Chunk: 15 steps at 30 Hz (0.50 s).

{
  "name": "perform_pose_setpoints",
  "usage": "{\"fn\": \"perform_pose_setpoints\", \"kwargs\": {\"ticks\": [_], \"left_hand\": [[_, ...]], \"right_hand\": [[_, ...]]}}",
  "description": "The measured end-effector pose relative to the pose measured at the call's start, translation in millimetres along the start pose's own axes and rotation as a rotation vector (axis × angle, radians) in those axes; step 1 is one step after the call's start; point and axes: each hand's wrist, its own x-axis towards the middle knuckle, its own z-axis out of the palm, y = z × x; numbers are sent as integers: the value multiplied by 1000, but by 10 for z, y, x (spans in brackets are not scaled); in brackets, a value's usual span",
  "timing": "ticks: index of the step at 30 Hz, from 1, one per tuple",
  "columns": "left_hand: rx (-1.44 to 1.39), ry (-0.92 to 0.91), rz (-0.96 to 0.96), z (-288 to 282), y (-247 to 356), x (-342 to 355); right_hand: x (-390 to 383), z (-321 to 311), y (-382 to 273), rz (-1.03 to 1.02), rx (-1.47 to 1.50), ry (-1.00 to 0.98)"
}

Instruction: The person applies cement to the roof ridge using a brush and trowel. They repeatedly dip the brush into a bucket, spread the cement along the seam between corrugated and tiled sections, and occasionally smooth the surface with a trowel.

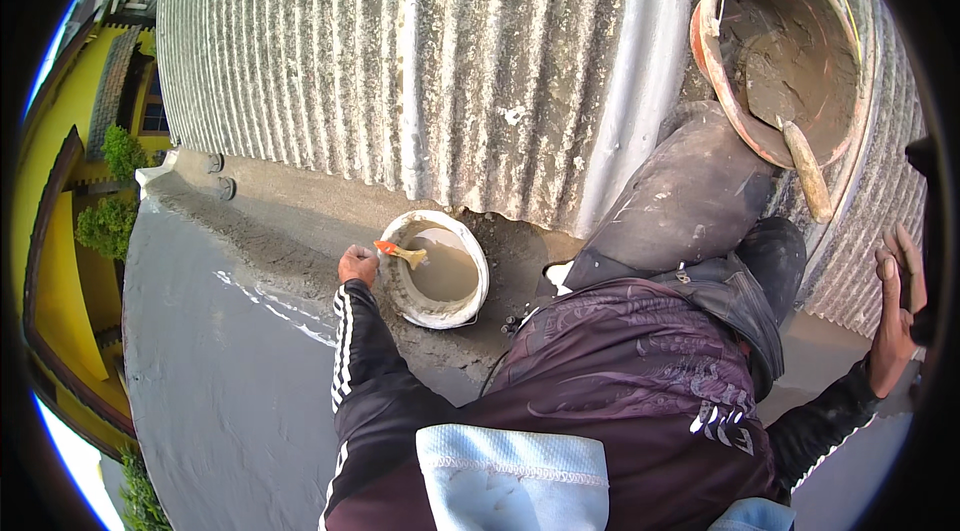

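Both my arms spread wide, low over the surface.
My left hand (357, 264) is closed, reaching far left; my right hand (897, 306) is open, fingers extended, far right.

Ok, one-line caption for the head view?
Left hand dips an orange-handled brush into a white bucket of grey slurry; right hand rests on corrugated roofing.

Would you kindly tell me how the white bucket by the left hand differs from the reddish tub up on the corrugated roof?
The white bucket is smaller and holds pale, runny slurry; the reddish tub is larger and holds thick grey mortar. The bucket sits on the flat ledge, the tub on the corrugated roof. The left hand dips an orange-handled brush into the bucket; a wooden-handled trowel rests in the tub. Both are round, open and cement-smeared.
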Motion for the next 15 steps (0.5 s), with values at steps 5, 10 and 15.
{"fn": "perform_pose_setpoints", "kwargs": {"ticks": [5,10,15], "left_hand": [[-80,440,163,-134,923,169],[-438,114,624,-86,3039,-106],[-982,-725,939,290,4933,-1254]], "right_hand": [[7,-27,211,144,1,127],[325,388,658,324,299,166],[833,931,924,427,801,25]]}}
